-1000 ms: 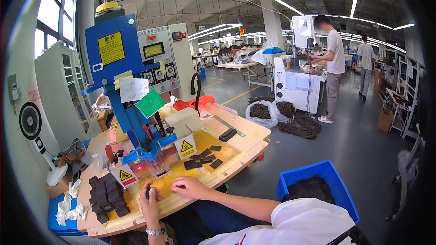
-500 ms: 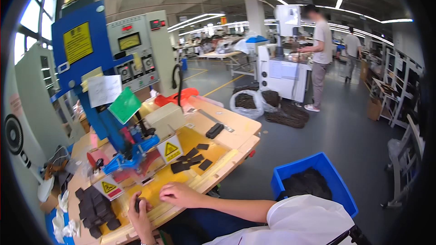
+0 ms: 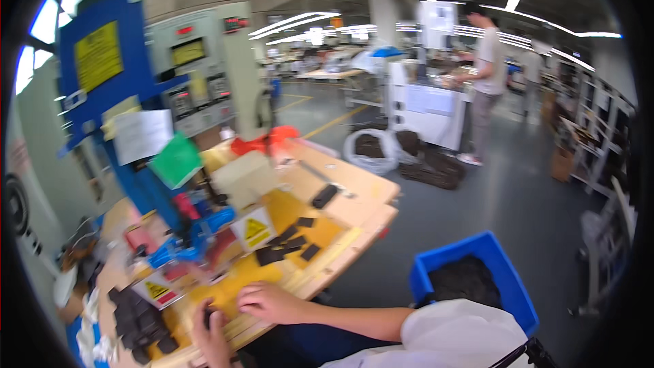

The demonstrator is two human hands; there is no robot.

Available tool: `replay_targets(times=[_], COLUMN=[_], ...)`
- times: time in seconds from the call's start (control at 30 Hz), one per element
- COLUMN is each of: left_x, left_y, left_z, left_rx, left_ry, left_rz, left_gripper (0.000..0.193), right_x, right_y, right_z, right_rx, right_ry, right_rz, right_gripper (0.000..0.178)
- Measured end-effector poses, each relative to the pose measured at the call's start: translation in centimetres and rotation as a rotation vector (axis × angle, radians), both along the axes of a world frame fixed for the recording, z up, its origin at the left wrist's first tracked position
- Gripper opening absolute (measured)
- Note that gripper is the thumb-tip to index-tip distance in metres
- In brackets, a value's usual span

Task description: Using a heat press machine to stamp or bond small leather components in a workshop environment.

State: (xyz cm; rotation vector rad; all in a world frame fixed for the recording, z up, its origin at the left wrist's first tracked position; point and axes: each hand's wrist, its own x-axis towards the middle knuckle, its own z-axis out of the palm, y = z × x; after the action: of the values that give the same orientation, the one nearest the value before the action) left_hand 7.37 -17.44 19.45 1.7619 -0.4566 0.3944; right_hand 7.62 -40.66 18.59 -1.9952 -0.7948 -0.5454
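My left hand (image 3: pixel 214 341) is closed around a small dark piece (image 3: pixel 207 316), over the front edge of the yellow work surface. To its right my right hand (image 3: pixel 271 302) has its fingers curled together; whatever they may hold is hidden. Just beyond both hands stands a blue press (image 3: pixel 180 249) with clear guards and warning signs. Flat black pieces (image 3: pixel 270 256) lie loose on the yellow surface (image 3: pixel 320 233) to the right of the press. Left of my left hand, black pieces are piled in a heap (image 3: pixel 139 320).
A blue bin (image 3: pixel 422 269) with dark material stands on the floor at my right. The wooden table (image 3: pixel 364 197) carries a small black object (image 3: pixel 325 196) and a red item (image 3: pixel 272 138). A person (image 3: pixel 488 68) stands at a white machine beyond, near bags of dark strips.
The view has shifted slightly and blurred, with the press now further left in the picture. Both hands stay near the same spot, and the dark piece remains in my left hand.
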Motion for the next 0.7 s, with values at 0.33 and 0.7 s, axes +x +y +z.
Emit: replay_targets(times=[0.33,0.7], left_x=[-1.8,-1.7], left_y=[-0.7,-1.0], left_z=[1.8,2.1], left_rx=[0.202,0.019], left_ry=[0.111,0.172], left_rz=[0.098,0.091], left_gripper=[0.033,0.031], right_x=[-1.3,-1.0], right_y=[-1.0,-1.1], right_z=[0.8,1.2], right_rx=[-0.108,-0.115], right_ry=[0.029,0.007], right_rz=[-0.022,-0.041], right_gripper=[0.023,0.021])
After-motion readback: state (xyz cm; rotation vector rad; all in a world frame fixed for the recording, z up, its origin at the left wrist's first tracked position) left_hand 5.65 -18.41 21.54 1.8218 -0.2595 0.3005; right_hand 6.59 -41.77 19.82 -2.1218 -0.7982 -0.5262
